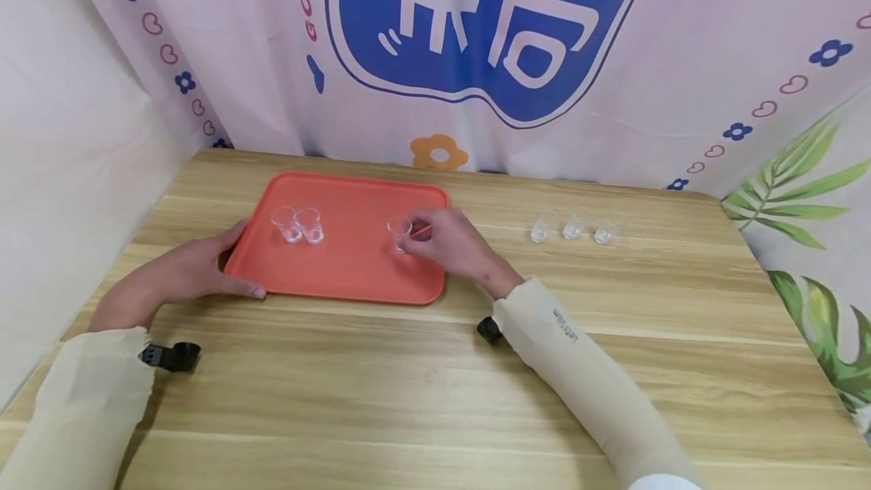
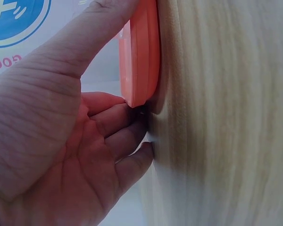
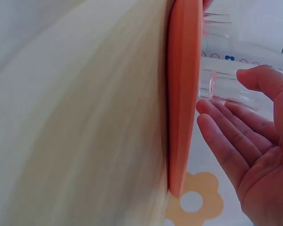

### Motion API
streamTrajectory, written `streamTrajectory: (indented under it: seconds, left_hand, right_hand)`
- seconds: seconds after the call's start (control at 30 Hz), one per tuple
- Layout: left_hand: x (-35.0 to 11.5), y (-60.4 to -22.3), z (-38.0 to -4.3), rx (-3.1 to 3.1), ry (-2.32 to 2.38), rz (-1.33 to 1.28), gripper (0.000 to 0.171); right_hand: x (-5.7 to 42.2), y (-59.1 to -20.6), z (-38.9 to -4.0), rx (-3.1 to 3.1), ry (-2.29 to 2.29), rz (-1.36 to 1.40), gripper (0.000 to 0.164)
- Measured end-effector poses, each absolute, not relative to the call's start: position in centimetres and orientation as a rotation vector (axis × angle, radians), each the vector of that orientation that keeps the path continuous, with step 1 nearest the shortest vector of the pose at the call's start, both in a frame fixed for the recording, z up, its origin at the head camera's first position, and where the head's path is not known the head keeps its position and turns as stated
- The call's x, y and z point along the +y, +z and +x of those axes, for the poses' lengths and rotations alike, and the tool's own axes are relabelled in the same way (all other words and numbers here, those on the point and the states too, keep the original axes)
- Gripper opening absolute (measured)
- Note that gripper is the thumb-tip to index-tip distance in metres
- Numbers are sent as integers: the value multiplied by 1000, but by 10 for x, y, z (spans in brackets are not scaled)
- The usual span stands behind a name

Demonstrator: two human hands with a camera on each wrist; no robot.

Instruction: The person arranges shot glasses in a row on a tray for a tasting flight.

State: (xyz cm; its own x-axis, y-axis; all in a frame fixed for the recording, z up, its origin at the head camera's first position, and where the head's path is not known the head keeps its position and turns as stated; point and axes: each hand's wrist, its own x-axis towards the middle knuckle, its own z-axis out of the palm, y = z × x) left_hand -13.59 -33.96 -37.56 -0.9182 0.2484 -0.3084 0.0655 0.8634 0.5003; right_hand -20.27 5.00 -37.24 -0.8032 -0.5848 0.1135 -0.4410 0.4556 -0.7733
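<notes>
A red tray [image 1: 340,271] lies on the wooden table. My left hand [image 1: 184,267] holds its near left corner, thumb along the front edge and fingers at the left side; in the left wrist view the fingertips meet the tray rim [image 2: 139,61]. Two clear small cups, one [image 1: 288,225] beside the other [image 1: 311,227], stand on the tray's left half. Toward the tray's right side stands another clear cup [image 1: 398,233]. My right hand [image 1: 445,240] is right at this cup, its fingers fairly straight and its thumb apart from them in the right wrist view.
Three more clear cups, the left one [image 1: 540,227], the middle one [image 1: 574,224] and the right one [image 1: 605,229], stand in a row on the table [image 1: 408,384] right of the tray. A printed curtain [image 1: 272,97] hangs behind the table's far edge.
</notes>
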Motion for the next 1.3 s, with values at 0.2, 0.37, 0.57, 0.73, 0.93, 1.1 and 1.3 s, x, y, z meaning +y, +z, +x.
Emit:
streamTrajectory:
  seconds: [0.2, 0.37, 0.57, 0.73, 0.93, 1.1, 1.3]
  left_hand:
    - [-340, -375, -136, 2672, 686, 233, 129]
    - [-340, -374, -135, 2671, 687, 228, 131]
    - [-340, -373, -136, 2662, 731, 221, 130]
    - [-339, -374, -136, 2649, 741, 204, 130]
    - [-337, -374, -134, 2637, 766, 205, 128]
    - [-337, -374, -134, 2636, 779, 222, 126]
    - [-338, -374, -135, 2647, 771, 231, 127]
  right_hand:
    - [33, -373, -206, 2533, -1260, -925, 11]
    - [22, -372, -209, 2544, -1247, -957, 11]
    - [7, -369, -210, 2527, -1265, -973, 11]
    - [-2, -367, -209, 2500, -1258, -957, 13]
    - [-9, -367, -210, 2521, -1204, -976, 14]
    - [-12, -369, -213, 2521, -1199, -985, 14]
    - [-19, -370, -214, 2515, -1179, -977, 11]
